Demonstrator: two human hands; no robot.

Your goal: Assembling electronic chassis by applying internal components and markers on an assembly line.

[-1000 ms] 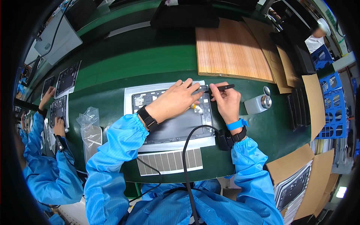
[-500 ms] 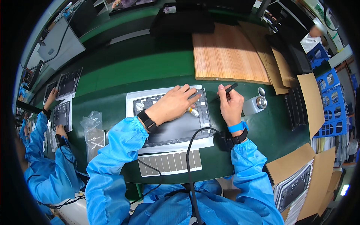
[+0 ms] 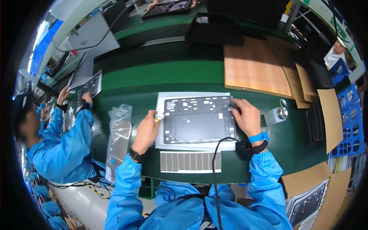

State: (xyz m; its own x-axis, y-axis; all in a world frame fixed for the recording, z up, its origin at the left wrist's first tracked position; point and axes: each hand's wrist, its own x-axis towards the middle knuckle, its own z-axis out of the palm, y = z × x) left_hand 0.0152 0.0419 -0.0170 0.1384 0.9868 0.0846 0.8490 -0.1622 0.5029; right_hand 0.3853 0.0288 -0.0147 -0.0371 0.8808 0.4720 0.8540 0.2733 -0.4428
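A dark, flat tablet-like panel [image 3: 201, 124] with several small white patches lies on white sheets [image 3: 160, 100] in front of me. Left of it, my left hand [image 3: 146, 131] is closed on a small yellow-and-white piece [image 3: 157, 118], largely hidden by the fingers. My right hand [image 3: 248, 117] grips a black pen-like tool [image 3: 235, 107] at the panel's upper right edge; I cannot tell whether its tip touches. A card of grey strips [image 3: 190, 161] lies nearer to me, below the panel.
Clear plastic bags [image 3: 119, 126] lie to the left, a bottle with a metal top [image 3: 276, 115] to the right. Farther back rests a wooden board [image 3: 255, 67]. A cardboard box of panels [image 3: 306, 203] stands lower right. A co-worker [image 3: 67, 149] handles panels at left.
My left hand has drawn back from over the panel to its left side, uncovering it. My right hand has brought the black tool to the panel's right edge. The view has shifted left.
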